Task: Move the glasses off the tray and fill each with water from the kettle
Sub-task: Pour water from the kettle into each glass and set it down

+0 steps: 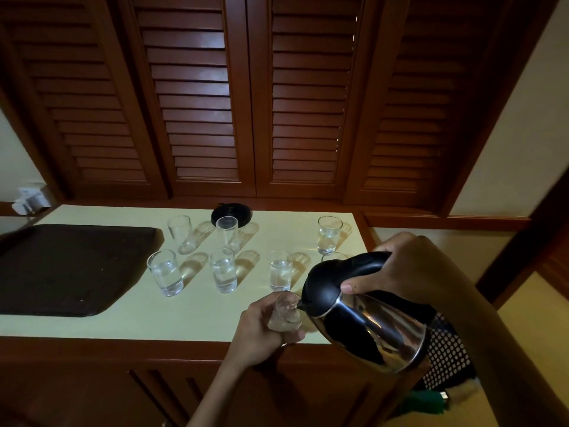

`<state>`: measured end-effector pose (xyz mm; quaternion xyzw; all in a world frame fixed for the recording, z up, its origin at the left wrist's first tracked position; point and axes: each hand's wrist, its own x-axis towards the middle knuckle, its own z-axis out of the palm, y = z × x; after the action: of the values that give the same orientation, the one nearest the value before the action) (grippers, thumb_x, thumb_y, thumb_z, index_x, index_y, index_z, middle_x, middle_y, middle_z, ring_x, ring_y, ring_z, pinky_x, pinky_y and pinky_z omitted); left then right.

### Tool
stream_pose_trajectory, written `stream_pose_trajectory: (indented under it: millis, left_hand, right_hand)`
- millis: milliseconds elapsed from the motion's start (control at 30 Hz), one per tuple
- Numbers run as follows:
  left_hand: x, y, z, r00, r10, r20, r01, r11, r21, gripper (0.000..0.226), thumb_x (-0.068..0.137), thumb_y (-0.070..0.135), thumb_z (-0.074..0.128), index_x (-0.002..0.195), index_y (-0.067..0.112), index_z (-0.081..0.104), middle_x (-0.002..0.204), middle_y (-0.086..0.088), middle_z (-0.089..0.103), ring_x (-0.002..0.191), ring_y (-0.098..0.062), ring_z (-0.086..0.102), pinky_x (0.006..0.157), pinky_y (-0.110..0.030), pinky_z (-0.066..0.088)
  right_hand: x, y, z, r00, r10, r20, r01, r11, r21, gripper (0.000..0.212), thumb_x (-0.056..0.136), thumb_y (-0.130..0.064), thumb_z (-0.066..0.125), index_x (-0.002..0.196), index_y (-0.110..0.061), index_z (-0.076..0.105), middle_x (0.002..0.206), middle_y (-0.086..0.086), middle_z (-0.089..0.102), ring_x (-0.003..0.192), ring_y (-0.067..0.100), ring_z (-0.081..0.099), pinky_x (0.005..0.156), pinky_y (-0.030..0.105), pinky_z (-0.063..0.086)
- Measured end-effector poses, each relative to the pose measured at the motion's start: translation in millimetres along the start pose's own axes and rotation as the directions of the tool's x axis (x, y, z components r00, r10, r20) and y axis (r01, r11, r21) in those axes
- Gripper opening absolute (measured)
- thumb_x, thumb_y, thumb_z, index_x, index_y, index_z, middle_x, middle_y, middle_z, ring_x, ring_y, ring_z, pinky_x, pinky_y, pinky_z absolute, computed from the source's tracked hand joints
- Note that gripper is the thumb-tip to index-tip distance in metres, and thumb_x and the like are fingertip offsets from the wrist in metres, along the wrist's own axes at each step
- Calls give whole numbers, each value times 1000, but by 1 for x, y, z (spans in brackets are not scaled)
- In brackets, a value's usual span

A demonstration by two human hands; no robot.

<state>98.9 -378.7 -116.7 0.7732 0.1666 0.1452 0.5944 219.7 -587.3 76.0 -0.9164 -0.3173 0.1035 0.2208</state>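
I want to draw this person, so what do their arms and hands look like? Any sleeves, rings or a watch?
Both arms are bare as far as the picture shows; no sleeve reaches the left hand or right hand. No watch, bracelet or ring shows on the wrists or fingers. Black fabric with white dots peeks under the right arm; I cannot tell whether it is worn.

One head-worn camera is looking forward and down, close above the kettle (369, 328), facing the counter (191, 315) and shutters (197, 87).
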Motion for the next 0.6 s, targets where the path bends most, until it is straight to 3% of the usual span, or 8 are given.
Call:
stream_pose_trajectory:
  millis: [100, 233, 333, 467, 600]
  left_hand:
    - [1, 0, 1, 1000, -3, 8, 3, 1000, -7, 59, 64, 6, 96, 114, 27, 75, 107, 3, 80, 103, -15, 75, 85, -23, 57]
    - [0, 4, 2, 1000, 1, -1, -1, 1000, -15, 58, 64, 4, 96, 114, 25, 75, 105, 3, 80, 96, -6, 74, 78, -11, 52]
    - [0, 7, 2, 1000, 8, 2, -8, 1000, -16, 59, 63, 7, 97, 114, 27, 75, 105, 5, 80, 95, -4, 73, 79, -11, 51]
    - [1, 11, 1, 1000, 6, 1, -6, 999, -45, 58, 61, 8, 98, 109, 32, 76, 104, 4, 79, 93, -6, 73, 80, -15, 54]
    - [5, 25, -5, 1000, 25, 18, -24, 998, -61, 55, 61, 2, 97, 102, 33, 78, 101, 6, 80, 93, -6, 74, 78, -17, 55]
  right_hand:
    - [-2, 0, -1, 1000, 24, 17, -24, 1000, 7, 109, 13, -101, 55, 79, -17, 77, 74, -2, 77, 66, 13, 75, 72, 40, 66]
    - [-5, 1, -3, 997, 73, 6, -73, 997, 8, 67, 44, -78, 75, 80, -21, 78, 71, -5, 77, 64, 9, 74, 69, 31, 64]
    - [-8, 6, -2, 995, 100, 0, -100, 995, 23, 47, 55, -70, 82, 72, -27, 73, 66, -7, 76, 58, 4, 72, 59, 19, 54]
    - [-12, 20, -1, 990, 142, -15, -139, 980, 145, 70, 34, -85, 67, 71, -26, 74, 66, -5, 78, 57, 8, 74, 69, 32, 64]
    - [-20, 41, 1, 986, 167, -24, -146, 913, 381, 61, 37, -74, 74, 79, -30, 80, 74, -6, 81, 68, 11, 78, 77, 38, 64]
